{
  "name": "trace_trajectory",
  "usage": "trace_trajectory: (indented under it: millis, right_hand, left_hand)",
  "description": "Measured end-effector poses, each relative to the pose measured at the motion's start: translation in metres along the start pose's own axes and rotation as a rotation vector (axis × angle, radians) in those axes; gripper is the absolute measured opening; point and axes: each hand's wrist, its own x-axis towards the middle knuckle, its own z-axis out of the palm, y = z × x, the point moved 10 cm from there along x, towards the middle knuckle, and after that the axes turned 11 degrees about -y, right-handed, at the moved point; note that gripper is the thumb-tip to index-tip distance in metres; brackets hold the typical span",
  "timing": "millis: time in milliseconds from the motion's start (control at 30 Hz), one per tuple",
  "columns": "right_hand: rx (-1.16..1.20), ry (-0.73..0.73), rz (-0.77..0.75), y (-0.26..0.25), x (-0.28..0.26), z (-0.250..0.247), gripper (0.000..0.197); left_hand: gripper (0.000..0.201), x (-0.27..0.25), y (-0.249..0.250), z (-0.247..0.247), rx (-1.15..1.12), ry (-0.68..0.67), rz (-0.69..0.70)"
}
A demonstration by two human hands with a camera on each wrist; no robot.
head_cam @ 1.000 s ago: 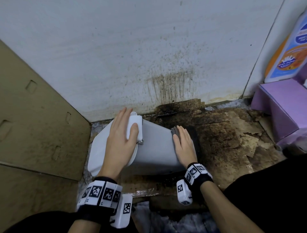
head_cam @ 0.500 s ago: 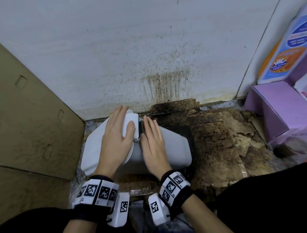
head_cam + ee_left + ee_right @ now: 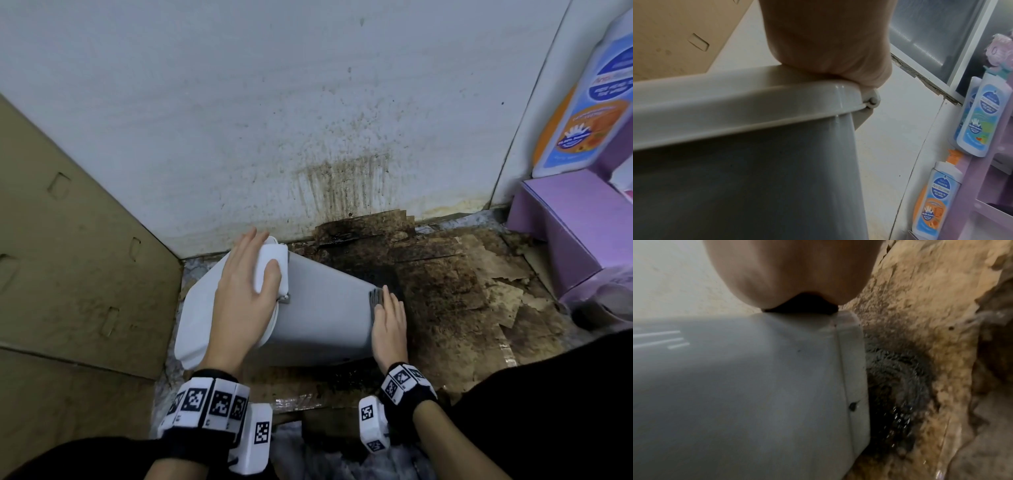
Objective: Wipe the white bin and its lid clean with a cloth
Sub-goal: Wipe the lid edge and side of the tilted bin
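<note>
The white bin (image 3: pixel 325 308) lies on its side on the floor, its lid (image 3: pixel 197 308) to the left and its base to the right. My left hand (image 3: pixel 251 260) rests flat on the lid's top edge, fingers straight, thumb on the hinge tab (image 3: pixel 274 260). My right hand (image 3: pixel 387 308) presses a dark grey cloth (image 3: pixel 375 296) flat against the bin's base end. Only an edge of the cloth shows past the fingers. In the left wrist view the palm (image 3: pixel 828 40) sits on the lid rim (image 3: pixel 735 105). In the right wrist view the cloth (image 3: pixel 803 305) is dark under the palm (image 3: pixel 787 272).
A stained white wall (image 3: pixel 308 102) stands right behind the bin. Brown cardboard (image 3: pixel 68 257) leans at the left. Wet, dirty cardboard (image 3: pixel 462 291) covers the floor to the right. A purple shelf (image 3: pixel 575 222) with soap bottles (image 3: pixel 589 102) stands at the far right.
My right hand slid the cloth along the bin's side, from beside the lid hinge half a second ago to the base end now. The left hand stayed on the lid.
</note>
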Motion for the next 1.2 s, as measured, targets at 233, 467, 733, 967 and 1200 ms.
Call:
trace_trajectory:
  millis: [233,467,733,967,1200]
  right_hand:
    - [0.022,0.106,-0.212,-0.083,-0.057,0.034,0.055]
    - [-0.063,0.069,-0.464,-0.143,-0.098,0.067,0.052]
    - [-0.045,0.15,-0.348,-0.037,-0.059,0.027,0.049]
    - [0.138,0.23,-0.002,0.015,-0.038,0.013,0.061]
    - [0.179,0.26,-0.116,-0.046,-0.058,0.033,0.067]
  left_hand:
    - [0.052,0.004,0.002,0.002,0.023,-0.002,0.005]
    - [0.052,0.005,0.002,0.002,0.016,0.005,0.022]
    - [0.051,0.004,0.001,0.0,-0.007,-0.002,0.017]
    - [0.053,0.006,0.003,0.002,-0.003,-0.009,0.013]
    - [0.055,0.006,0.001,0.0,-0.01,-0.005,0.019]
